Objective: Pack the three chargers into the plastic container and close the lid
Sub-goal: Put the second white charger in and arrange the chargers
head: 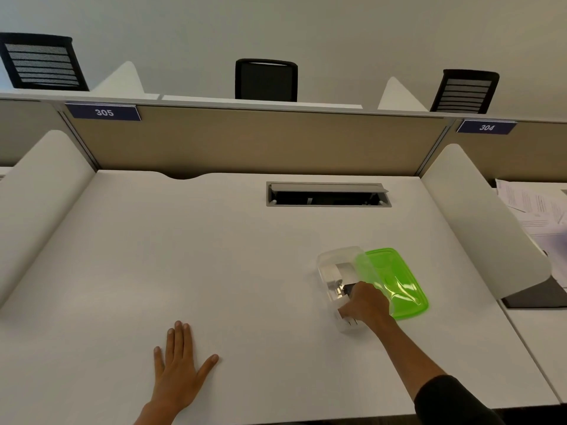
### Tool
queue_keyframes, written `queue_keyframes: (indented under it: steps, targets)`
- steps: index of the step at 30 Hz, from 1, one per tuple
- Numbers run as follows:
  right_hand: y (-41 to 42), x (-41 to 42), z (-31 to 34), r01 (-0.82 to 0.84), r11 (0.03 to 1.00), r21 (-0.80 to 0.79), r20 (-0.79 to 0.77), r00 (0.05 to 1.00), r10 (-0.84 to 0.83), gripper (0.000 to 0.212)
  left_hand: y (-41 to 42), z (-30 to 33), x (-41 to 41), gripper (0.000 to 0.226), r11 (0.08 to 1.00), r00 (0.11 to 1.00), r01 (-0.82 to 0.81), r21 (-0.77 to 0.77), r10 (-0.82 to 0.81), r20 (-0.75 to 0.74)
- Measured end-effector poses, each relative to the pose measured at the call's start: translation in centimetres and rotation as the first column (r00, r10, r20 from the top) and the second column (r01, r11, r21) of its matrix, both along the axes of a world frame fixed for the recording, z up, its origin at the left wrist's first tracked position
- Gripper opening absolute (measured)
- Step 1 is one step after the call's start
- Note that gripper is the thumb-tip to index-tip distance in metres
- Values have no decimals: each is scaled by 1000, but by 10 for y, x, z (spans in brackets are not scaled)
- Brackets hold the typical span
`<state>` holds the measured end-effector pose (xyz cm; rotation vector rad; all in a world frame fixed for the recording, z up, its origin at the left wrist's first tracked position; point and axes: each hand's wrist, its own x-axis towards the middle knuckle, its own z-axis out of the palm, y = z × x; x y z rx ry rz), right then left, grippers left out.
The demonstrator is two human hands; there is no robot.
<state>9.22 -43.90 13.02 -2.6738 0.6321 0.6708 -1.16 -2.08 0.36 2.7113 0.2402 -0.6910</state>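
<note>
A clear plastic container (329, 259) stands on the white desk at the right, its far end toward the partition. A white charger (333, 273) lies inside at the far end, with a dark charger (349, 289) beside my fingers. My right hand (366, 305) reaches into the container's near end, fingers closed around a white charger (348, 321) whose prongs show below my fingers. The green lid (395, 282) lies against the container's right side, partly under its rim. My left hand (181, 360) rests flat on the desk, fingers spread, holding nothing.
An open cable hatch (328, 194) is set into the desk behind the container. White side dividers (478, 222) flank the desk, and a beige partition (254, 139) closes the back. Papers (537, 210) lie on the neighbouring desk at the right.
</note>
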Motion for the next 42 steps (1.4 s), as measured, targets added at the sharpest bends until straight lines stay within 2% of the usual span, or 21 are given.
queue_keyframes:
  steps: [21, 24, 27, 29, 31, 35, 38, 42]
  targets:
    - [5, -5, -14, -42, 989, -141, 44, 998, 49, 37, 1, -7, 1, 140, 1000, 998, -10, 23, 9, 57]
    - [2, -5, -18, -39, 991, -130, 38, 998, 45, 44, 0, -10, 2, 142, 999, 997, -26, 43, 23, 73]
    - [-5, -5, -22, -10, 996, -94, 70, 997, 17, 60, -7, -9, 7, 145, 997, 996, -54, 60, 50, 68]
    - [-12, -4, -23, 11, 997, -80, 106, 994, -3, 64, -15, -6, 15, 133, 994, 995, -75, 73, 70, 77]
    - [-18, -3, -24, 34, 996, -87, 146, 989, -21, 61, -25, -1, 26, 109, 995, 991, -79, 64, 72, 109]
    - [-34, -2, -22, 38, 995, -92, 270, 963, -11, 45, -57, 13, 52, 85, 999, 978, -16, -32, 22, 208]
    - [-48, -6, -23, 59, 996, -71, 396, 918, -26, 27, -93, 27, 72, 75, 977, 964, 22, -211, 35, 262]
    - [-64, -16, -28, 86, 995, -56, 488, 871, -48, 27, -149, 51, 98, 68, 893, 983, -34, -449, 112, 149]
